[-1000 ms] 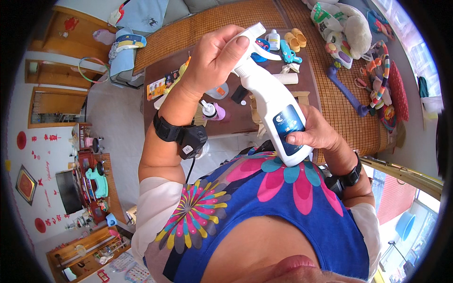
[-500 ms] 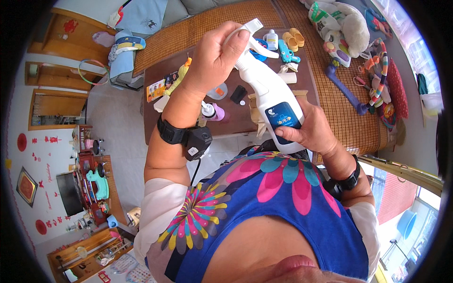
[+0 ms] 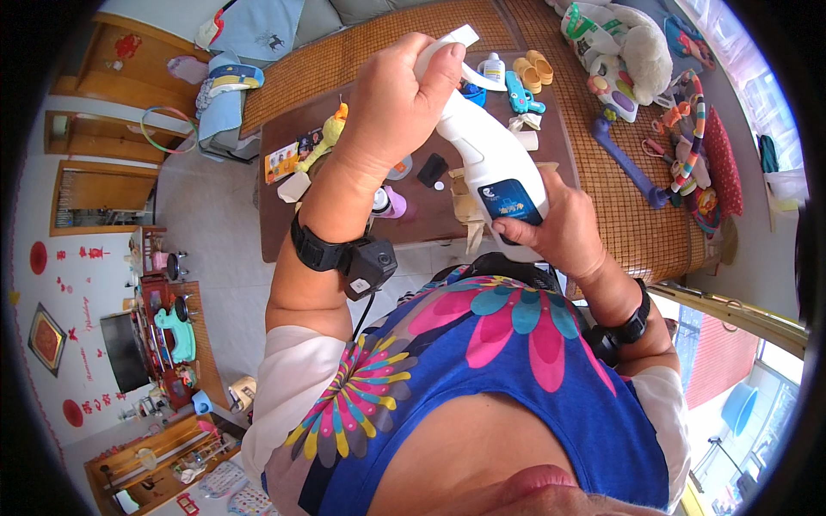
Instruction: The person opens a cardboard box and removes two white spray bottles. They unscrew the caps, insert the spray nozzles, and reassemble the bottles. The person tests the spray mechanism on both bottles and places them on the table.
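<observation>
Above the table I hold a white spray bottle with a dark blue label. It is tilted, its spray head toward the far left and its base close to my body. My left hand is closed around the spray head and neck, thumb on top; the white trigger sticks out to the right. Around the lower body, beside the label, my right hand is wrapped, with its thumb across the front. The fingers behind the bottle are hidden.
On the brown table lie a purple bottle, a black block, a yellow plush toy, a teal toy, a small white bottle and yellow shoes. Plush toys sit on the woven mat at right.
The bottle has shifted slightly left, its label turning a little. My left hand has rolled further over the spray head, covering more of it. Both hands keep hold.
</observation>
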### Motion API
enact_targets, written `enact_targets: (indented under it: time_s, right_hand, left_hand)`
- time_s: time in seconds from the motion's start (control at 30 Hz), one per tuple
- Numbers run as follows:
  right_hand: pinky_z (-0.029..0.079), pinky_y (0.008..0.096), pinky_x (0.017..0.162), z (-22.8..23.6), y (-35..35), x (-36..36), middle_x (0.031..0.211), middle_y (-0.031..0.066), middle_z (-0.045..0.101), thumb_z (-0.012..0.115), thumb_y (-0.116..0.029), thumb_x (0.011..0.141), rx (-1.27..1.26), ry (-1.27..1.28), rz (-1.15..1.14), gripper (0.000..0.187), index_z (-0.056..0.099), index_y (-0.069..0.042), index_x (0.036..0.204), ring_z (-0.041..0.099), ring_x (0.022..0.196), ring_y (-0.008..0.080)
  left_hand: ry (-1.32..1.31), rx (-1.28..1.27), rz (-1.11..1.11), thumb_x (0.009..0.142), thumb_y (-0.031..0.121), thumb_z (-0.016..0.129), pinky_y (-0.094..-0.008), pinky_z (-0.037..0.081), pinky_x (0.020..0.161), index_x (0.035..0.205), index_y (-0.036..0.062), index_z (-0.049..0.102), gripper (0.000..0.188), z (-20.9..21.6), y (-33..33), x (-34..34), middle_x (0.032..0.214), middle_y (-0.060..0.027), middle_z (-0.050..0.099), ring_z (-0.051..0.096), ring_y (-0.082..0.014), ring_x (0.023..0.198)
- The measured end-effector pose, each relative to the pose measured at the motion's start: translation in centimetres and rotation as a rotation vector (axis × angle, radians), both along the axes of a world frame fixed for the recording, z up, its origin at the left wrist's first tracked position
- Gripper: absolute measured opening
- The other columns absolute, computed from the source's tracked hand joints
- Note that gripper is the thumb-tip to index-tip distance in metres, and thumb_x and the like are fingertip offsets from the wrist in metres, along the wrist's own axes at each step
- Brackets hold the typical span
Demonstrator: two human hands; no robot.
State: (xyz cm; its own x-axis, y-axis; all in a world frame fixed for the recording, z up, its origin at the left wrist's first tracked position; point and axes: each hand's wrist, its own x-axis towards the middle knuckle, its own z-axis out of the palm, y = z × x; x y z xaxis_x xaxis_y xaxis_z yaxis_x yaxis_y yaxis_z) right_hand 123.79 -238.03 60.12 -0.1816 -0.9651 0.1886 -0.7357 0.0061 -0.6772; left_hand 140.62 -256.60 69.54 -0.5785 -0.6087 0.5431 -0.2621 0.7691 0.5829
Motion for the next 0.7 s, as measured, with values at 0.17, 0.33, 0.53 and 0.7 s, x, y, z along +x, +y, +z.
enact_targets:
  time_s: [0.17,0.33,0.53,0.7]
  right_hand:
    - [0.057,0.0471,0.069,0.0,-0.2,-0.7,0.075,0.0237,0.069,0.083,-0.067,0.068,-0.056,-0.047,0.049,0.081,0.061,0.000,0.107,0.070,0.076,0.0449]
    - [0.057,0.0457,0.075,-0.5,-1.0,-1.6,0.082,0.0236,0.070,0.085,-0.065,0.068,-0.057,-0.200,0.163,0.082,0.061,0.001,0.111,0.071,0.083,0.0439]
    - [0.055,0.0359,0.084,-1.5,-2.9,-2.4,0.101,0.0126,0.073,0.091,-0.048,0.071,-0.008,-0.595,0.375,0.076,0.061,0.002,0.119,0.071,0.095,0.0222]
    - [0.051,0.0328,0.096,-2.2,-6.1,-1.9,0.115,0.0059,0.068,0.091,-0.041,0.074,0.194,-1.185,0.676,0.079,0.057,0.003,0.131,0.064,0.105,0.0166]
  left_hand:
    - [0.098,-0.012,-0.047,0.101,0.039,0.060,-0.0401,0.052,0.064,0.093,0.0009,0.066,0.040,0.0,0.4,0.0,0.074,-0.0167,0.068,0.069,-0.0335,0.070]
    - [0.107,-0.004,-0.070,0.102,0.038,0.060,-0.0387,0.051,0.062,0.091,0.0000,0.066,0.040,0.3,0.9,0.1,0.074,-0.0173,0.067,0.068,-0.0324,0.070]
    - [0.308,0.417,-0.351,0.100,0.044,0.061,-0.0330,0.053,0.078,0.128,0.0002,0.057,0.052,0.0,0.6,2.4,0.107,-0.0132,0.068,0.068,-0.0226,0.095]
    - [0.159,0.686,-0.646,0.072,0.050,0.090,-0.0390,0.037,0.111,0.152,-0.0014,0.031,0.112,-4.9,3.2,3.0,0.143,-0.0113,0.048,0.046,-0.0221,0.132]
